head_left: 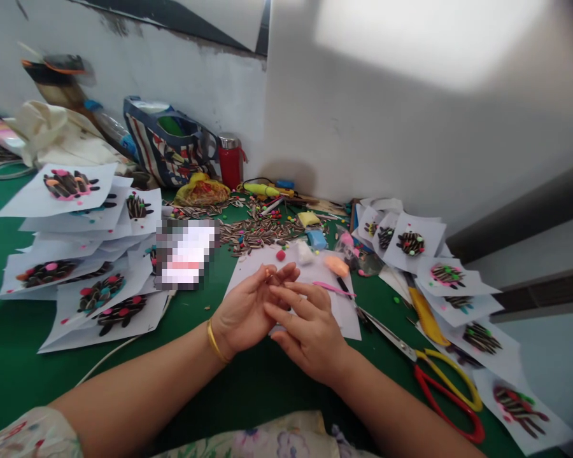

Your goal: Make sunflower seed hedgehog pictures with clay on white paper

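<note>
My left hand [251,308] is turned palm up above a white paper sheet [248,267], fingers slightly curled. A tiny bit of orange clay [268,272] shows by its thumb tip, held against the fingers. Over that palm lies my right hand [310,324], back upward, its fingers apart and reaching onto the left hand's fingers. I see nothing in the right hand. Just beyond the hands are a red clay ball [280,255], a white clay lump [305,252] and an orange clay lump [337,265]. A pink tool [332,289] lies to their right.
Sheets with seed-and-clay figures are stacked at left [52,273] and right [449,273]. Scissors [424,359] with red and yellow handles lie near my right forearm. A phone [186,254], loose sunflower seeds [262,234], a red flask [230,162] and a striped bag [167,146] stand farther back.
</note>
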Available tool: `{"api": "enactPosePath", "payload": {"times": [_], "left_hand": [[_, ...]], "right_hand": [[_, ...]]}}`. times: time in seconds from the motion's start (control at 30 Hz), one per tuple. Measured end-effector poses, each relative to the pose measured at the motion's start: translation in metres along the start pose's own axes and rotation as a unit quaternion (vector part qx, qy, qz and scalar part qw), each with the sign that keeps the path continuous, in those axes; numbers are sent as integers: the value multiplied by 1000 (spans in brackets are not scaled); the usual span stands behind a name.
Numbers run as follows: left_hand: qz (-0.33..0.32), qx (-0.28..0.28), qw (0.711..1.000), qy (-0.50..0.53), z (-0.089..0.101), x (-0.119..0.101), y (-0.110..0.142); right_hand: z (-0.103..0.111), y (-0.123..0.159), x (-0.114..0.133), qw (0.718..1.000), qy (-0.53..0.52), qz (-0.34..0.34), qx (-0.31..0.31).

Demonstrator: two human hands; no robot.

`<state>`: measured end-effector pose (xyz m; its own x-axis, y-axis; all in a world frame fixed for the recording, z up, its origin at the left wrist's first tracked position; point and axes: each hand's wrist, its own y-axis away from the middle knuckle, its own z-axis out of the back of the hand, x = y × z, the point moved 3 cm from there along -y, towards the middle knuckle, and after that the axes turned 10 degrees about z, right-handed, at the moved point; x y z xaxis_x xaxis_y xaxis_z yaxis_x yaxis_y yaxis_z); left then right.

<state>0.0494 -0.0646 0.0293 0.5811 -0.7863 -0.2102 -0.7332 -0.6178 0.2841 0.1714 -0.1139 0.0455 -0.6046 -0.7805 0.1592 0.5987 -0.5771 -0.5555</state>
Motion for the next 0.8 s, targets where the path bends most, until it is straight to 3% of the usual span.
{"api": "enactPosePath", "payload": {"times": [0.07, 0.2, 0.8], "left_hand": [[2, -11, 1000, 6, 0, -1, 0], [-25, -10, 1000, 14, -3, -8, 0], [-14, -42, 999, 6, 1, -5, -2]], "right_hand": [[-2, 1, 1, 999, 23, 14, 24], [0, 3, -1, 997, 73, -8, 9], [-2, 3, 5, 998, 47, 29, 2]]}}
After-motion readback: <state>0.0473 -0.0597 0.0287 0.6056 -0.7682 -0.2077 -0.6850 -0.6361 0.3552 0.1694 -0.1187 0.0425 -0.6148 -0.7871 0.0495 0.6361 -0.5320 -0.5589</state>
